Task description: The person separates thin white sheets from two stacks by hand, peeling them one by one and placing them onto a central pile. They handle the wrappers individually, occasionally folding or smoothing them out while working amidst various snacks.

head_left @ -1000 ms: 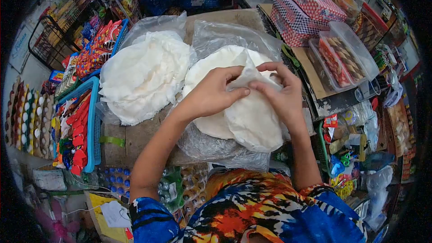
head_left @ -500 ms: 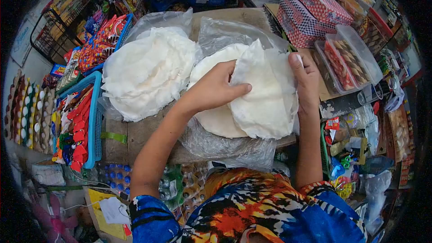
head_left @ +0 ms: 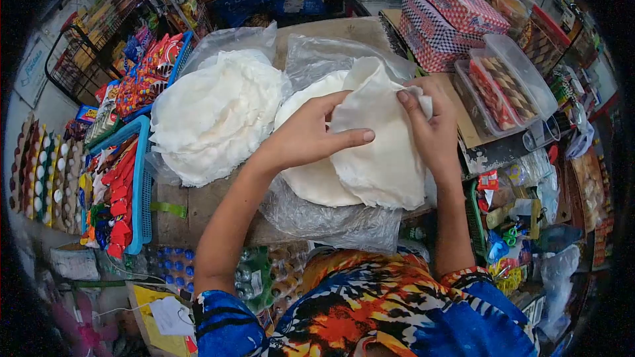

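Thin sheet point(head_left: 383, 152), pinched by right fingers point(head_left: 413, 107); left fingers point(head_left: 356, 138) partly hidden, grip unclear; uneven pulling could tear it.

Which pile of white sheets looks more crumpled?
The left pile: its top is wrinkled and edge ragged; the right pile, partly under the held sheet, looks smoother.

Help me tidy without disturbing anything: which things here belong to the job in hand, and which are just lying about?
In the job:
- thin white round sheet, handled by left hand and right hand
- white round sheets beneath
- crinkled clear plastic underneath
- ragged-edged white pile, probably

Lying about:
- red-and-white patterned box
- blue plastic basket
- flat green strip
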### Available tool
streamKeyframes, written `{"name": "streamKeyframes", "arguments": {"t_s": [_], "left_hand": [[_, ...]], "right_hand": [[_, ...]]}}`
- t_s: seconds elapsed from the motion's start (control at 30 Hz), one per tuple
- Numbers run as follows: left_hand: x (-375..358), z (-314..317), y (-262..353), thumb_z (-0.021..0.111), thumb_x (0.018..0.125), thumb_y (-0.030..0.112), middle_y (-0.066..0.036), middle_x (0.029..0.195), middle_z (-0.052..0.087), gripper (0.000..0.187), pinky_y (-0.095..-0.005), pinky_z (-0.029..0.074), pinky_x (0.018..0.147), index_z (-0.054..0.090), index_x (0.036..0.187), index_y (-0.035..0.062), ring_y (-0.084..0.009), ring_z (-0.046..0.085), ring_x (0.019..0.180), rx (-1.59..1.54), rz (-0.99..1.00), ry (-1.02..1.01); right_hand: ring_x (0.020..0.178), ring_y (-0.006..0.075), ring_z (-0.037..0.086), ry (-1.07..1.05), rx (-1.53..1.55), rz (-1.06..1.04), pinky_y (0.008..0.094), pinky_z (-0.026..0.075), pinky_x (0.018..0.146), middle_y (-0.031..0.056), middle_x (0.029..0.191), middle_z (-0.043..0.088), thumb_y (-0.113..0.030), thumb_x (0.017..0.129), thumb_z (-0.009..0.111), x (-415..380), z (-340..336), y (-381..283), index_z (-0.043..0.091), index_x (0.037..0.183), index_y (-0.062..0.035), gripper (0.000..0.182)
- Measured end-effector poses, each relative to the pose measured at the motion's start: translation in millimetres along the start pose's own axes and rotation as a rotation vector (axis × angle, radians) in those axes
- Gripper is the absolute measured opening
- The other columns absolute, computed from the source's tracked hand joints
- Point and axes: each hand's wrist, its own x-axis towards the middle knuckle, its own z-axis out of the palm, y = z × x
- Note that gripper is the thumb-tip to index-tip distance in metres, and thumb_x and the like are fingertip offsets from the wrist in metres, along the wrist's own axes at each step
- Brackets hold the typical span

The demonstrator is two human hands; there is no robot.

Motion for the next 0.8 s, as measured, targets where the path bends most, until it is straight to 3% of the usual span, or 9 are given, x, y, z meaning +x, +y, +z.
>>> {"name": "streamKeyframes", "arguments": {"t_s": [0.03,0.2,0.27,0.33,0.4,0.5,0.57,0.73,0.8], "left_hand": [[0.2,1.9,0.4,0.067,0.083,0.02,-0.011,0.105,0.065,0.043,-0.0301,0.047,0.084,0.056,0.117,-0.0036,-0.0153,0.061,0.092,0.042,0.043,0.063],[-1.9,2.1,9.5,0.064,0.086,0.016,-0.009,0.098,0.067,0.03,-0.0282,0.048,0.08,0.062,0.109,-0.0027,-0.0118,0.06,0.089,0.075,-0.007,0.179],[-2.3,-0.5,10.7,0.062,0.086,0.014,-0.009,0.096,0.068,0.028,-0.0274,0.048,0.079,0.063,0.109,-0.0023,-0.0105,0.059,0.088,0.047,-0.06,0.185],[-0.2,-5.0,4.9,0.06,0.086,0.011,-0.006,0.096,0.068,0.028,-0.0256,0.047,0.079,0.063,0.111,-0.0014,-0.0087,0.058,0.087,-0.003,0.014,0.242],[0.3,-13.0,3.8,0.059,0.086,0.01,-0.005,0.096,0.067,0.029,-0.0242,0.046,0.077,0.063,0.113,-0.0001,-0.0081,0.057,0.085,0.017,0.053,0.246],[0.8,-15.4,4.3,0.059,0.086,0.009,-0.005,0.093,0.067,0.025,-0.0237,0.046,0.075,0.065,0.108,-0.0005,-0.0085,0.058,0.083,-0.112,0.027,0.297],[0.1,-18.6,1.1,0.065,0.085,0.016,-0.005,0.094,0.066,0.03,-0.0227,0.046,0.076,0.064,0.11,-0.0001,-0.0088,0.058,0.083,-0.133,-0.103,0.261],[1.8,-21.9,-2.4,0.067,0.084,0.019,-0.005,0.094,0.067,0.03,-0.0226,0.046,0.078,0.065,0.106,-0.0009,-0.0087,0.059,0.084,0.065,-0.031,0.222],[2.8,-19.1,-3.4,0.068,0.084,0.02,-0.005,0.093,0.067,0.029,-0.0228,0.046,0.079,0.065,0.105,-0.0011,-0.0084,0.059,0.085,0.131,0.011,0.188]], "right_hand": [[0.076,0.0288,0.061,-0.042,0.039,-0.01,0.0303,0.046,0.072,0.0151,0.084,0.062,-0.003,0.081,0.062,-2.2,1.5,-10.2,0.058,0.094,0.0005,0.014],[0.077,0.025,0.063,-0.13,0.008,-0.163,0.0323,0.047,0.072,0.0148,0.085,0.064,0.005,0.08,0.055,-10.2,10.8,-20.8,0.058,0.096,0.0008,0.017],[0.077,0.0196,0.063,0.133,0.116,0.027,0.033,0.048,0.072,0.012,0.085,0.065,0.001,0.082,0.058,-2.3,11.7,-4.8,0.057,0.097,0.0004,0.015],[0.078,0.0145,0.061,0.171,0.22,0.086,0.0309,0.049,0.07,0.0079,0.087,0.066,-0.006,0.085,0.061,10.9,2.0,18.5,0.059,0.097,0.0006,0.014],[0.076,0.0122,0.059,0.42,0.621,0.383,0.0264,0.047,0.068,0.0052,0.088,0.064,-0.014,0.089,0.062,20.6,-5.4,37.0,0.06,0.096,0.001,0.017],[0.075,0.0102,0.058,0.434,0.665,0.326,0.024,0.046,0.068,0.0046,0.087,0.063,-0.017,0.09,0.062,17.5,-11.7,47.6,0.061,0.096,0.0018,0.019],[0.075,0.0097,0.057,0.417,0.666,0.327,0.0239,0.046,0.068,0.0042,0.087,0.063,-0.017,0.091,0.062,11.9,-11.9,49.3,0.061,0.097,0.0013,0.02],[0.077,0.0082,0.057,0.339,0.666,0.294,0.0234,0.046,0.068,0.0026,0.087,0.063,-0.018,0.09,0.062,3.5,-6.1,27.6,0.061,0.098,-0.0001,0.02],[0.077,0.0068,0.055,0.204,0.571,0.289,0.0226,0.045,0.068,0.0013,0.087,0.063,-0.019,0.091,0.062,-0.9,-2.4,13.1,0.061,0.098,-0.0013,0.019]]}}
